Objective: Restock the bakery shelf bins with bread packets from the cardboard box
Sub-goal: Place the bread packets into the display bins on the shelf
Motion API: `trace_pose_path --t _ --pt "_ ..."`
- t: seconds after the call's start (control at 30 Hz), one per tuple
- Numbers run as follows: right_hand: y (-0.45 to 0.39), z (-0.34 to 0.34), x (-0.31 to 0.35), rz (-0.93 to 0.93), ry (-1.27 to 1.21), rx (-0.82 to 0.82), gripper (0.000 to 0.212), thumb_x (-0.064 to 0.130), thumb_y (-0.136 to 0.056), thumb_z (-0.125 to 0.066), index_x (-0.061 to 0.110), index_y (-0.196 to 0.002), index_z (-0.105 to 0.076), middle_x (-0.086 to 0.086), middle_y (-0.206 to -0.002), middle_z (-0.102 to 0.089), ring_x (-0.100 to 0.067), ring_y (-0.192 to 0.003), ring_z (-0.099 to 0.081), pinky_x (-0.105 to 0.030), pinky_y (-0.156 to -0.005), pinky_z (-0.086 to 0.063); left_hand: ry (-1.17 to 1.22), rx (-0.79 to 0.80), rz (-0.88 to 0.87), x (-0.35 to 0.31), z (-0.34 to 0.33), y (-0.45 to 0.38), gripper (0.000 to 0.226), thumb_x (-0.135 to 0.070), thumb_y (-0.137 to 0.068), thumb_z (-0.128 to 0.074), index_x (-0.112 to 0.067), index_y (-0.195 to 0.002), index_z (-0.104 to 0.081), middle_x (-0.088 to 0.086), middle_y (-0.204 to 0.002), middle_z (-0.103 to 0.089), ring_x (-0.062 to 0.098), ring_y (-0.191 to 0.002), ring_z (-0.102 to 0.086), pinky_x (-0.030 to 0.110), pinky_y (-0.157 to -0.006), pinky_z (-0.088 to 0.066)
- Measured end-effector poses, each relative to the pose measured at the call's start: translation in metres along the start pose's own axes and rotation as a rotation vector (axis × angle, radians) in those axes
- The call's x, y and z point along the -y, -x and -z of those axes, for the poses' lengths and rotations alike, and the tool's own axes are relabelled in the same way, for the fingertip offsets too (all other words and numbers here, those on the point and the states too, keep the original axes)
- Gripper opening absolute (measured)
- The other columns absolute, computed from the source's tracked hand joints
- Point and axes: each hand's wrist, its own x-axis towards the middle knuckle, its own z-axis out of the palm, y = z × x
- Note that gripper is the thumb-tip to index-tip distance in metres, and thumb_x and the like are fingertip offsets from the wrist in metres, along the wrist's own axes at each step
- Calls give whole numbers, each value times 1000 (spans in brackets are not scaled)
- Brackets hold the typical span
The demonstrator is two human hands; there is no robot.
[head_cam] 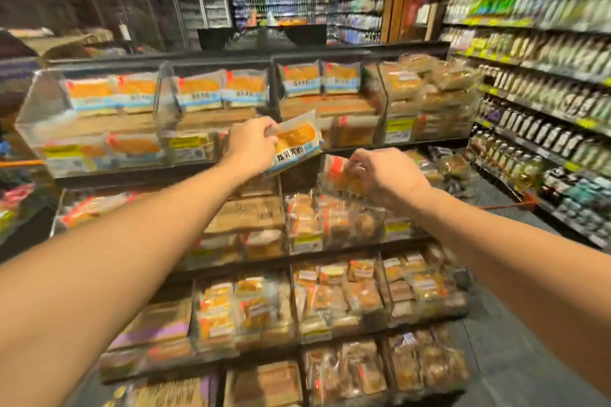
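My left hand (253,147) pinches a bread packet (297,144) with an orange and white wrapper, held tilted in front of the top row of clear bins (99,122). My right hand (383,175) grips a second bread packet (340,180) lower down, just above a second-row bin (334,221) of small wrapped buns. Matching orange packets (205,89) stand in the top bins. The cardboard box is out of view. The picture is motion-blurred.
The tiered bakery shelf (297,307) fills the middle, with several rows of bins full of wrapped bread. A long shelf of bottles (545,109) runs down the right side. Dark floor (515,324) lies between them. Coolers (205,13) stand at the back.
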Motion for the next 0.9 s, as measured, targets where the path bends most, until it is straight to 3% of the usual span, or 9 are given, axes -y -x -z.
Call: trace_pose_path --t 0.2,0.33,0.53,0.63,0.8,0.9 --pt "-100 13 -63 61 93 -313 16 22 -91 -57 26 -102 -68 -6 -95 -72 -36 -82 -65 -37 -60 -48 -28 -109 -73 -18 -29 -113 17 -21 -92 -62 -19 -108 -69 9 -110 -70 32 -107 -60 32 -81 -42" --pt "-172 12 -99 52 185 -401 16 22 -90 -59 26 -102 -68 -6 -90 -72 -35 -77 -65 -37 -60 -44 -104 -116 -90 -22 -54 -180 14 -20 -93 -60 -19 -105 -68 14 -108 -65 36 -106 -58 34 -79 -38" --pt "-260 -9 -143 72 218 -365 19 23 -93 -54 27 -109 -64 -8 -98 -70 -36 -92 -63 -39 -69 -34 -172 -117 -44 -25 -92 -246 23 -19 -96 -58 -17 -116 -70 18 -118 -64 37 -114 -57 37 -89 -43" --pt "-292 -21 -153 100 215 -334 21 23 -94 -54 28 -112 -63 -9 -101 -69 -37 -95 -62 -39 -72 -34 -202 -125 -15 -25 -108 -267 22 -19 -96 -57 -19 -114 -71 16 -117 -64 36 -112 -58 36 -88 -44" --pt "-336 -44 -159 161 233 -191 21 23 -95 -53 30 -114 -58 -4 -105 -69 -32 -97 -62 -42 -80 -41 -274 -82 33 -20 -136 -295 16 -14 -94 -57 -20 -99 -71 13 -106 -67 34 -104 -61 35 -80 -44" --pt "-354 -58 -162 170 252 -117 25 21 -96 -52 28 -119 -55 -5 -116 -65 -33 -105 -61 -43 -84 -42 -336 -100 63 -14 -149 -307 19 -13 -95 -54 -15 -106 -69 16 -109 -65 36 -107 -59 35 -90 -44"
